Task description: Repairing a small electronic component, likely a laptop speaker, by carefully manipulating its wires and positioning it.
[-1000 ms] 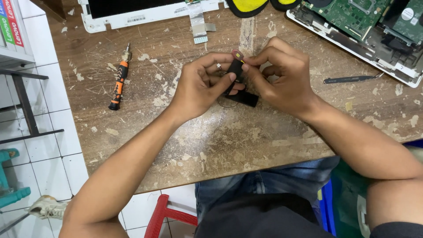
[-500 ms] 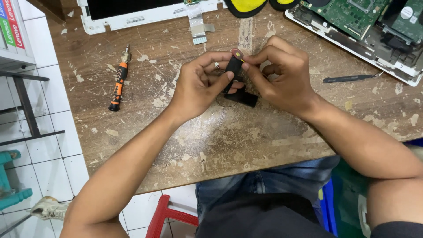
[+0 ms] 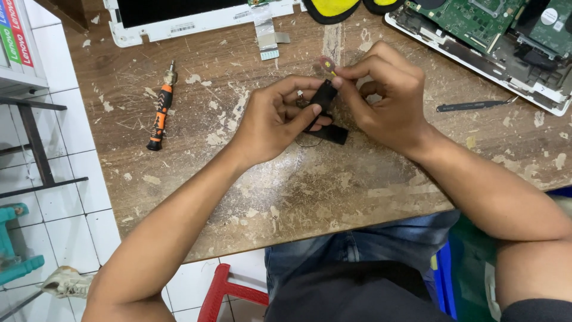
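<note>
I saw both my left hand point(image 3: 271, 119) and right hand point(image 3: 387, 98) pinching a small black part point(image 3: 323, 95), its lower piece half hidden under my fingers, with the opened laptop point(image 3: 506, 42) cut off at one o'clock.

A scarred wooden table point(image 3: 286, 197) is set over white floor tiles point(image 3: 56, 203); a red stool point(image 3: 229, 293) is seen below it.

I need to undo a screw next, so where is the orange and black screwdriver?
In the head view the orange and black screwdriver lies on the wooden table, left of the left hand, below the white laptop bezel.
</note>
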